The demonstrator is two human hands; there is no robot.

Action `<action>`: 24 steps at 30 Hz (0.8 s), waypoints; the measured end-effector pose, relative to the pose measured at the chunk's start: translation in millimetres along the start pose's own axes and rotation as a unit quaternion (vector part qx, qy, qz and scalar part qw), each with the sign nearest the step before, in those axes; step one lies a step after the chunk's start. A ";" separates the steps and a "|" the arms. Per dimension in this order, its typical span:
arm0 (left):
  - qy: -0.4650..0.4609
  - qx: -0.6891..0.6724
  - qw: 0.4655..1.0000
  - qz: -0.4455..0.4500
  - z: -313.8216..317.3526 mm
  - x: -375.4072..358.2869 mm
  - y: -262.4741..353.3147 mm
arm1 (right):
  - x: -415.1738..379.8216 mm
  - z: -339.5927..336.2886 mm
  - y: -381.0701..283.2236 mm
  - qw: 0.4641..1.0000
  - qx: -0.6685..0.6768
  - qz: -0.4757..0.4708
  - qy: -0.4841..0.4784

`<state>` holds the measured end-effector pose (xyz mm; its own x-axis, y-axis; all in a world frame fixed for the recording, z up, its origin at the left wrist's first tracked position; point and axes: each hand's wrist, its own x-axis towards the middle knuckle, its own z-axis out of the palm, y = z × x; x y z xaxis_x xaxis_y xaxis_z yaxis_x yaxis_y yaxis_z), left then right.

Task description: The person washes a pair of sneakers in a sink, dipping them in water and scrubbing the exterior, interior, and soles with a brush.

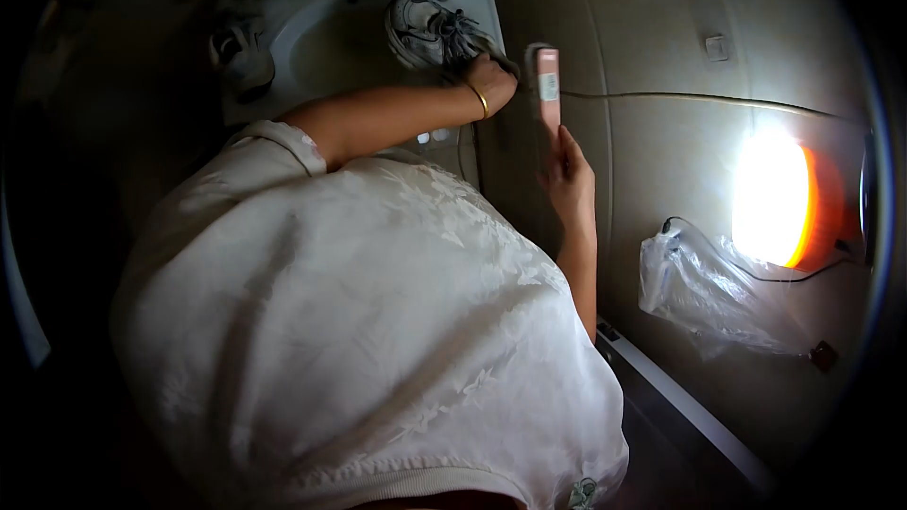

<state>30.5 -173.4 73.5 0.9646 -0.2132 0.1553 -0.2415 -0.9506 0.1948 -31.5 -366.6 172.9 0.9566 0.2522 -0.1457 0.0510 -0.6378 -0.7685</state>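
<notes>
Right hand (570, 173) clasps pink bottle (547, 85); left hand (491, 71) touches sneaker (430, 30) on sink (312, 38).

Left hand (493, 76) reaches forward; right hand (570, 175) raised, fingers curled.

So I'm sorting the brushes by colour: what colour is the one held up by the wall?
Pink, seen in the head view: the brush, held in the right hand.

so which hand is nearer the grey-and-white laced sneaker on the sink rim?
Left hand: touching the grey-and-white laced sneaker at its laces. Right hand is apart, below it, holding a pink brush.
</notes>
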 end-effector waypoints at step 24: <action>-0.088 -0.074 0.986 0.119 -2.1 -23.7 -34.3 | 83.7 53.9 -36.5 0.994 -0.085 0.050 0.042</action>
<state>15.7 -135.3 65.1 0.8793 -0.4742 0.0456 -0.4632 -0.8287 0.3141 31.2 -283.0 155.2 0.9796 0.1244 -0.1580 -0.0045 -0.7718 -0.6359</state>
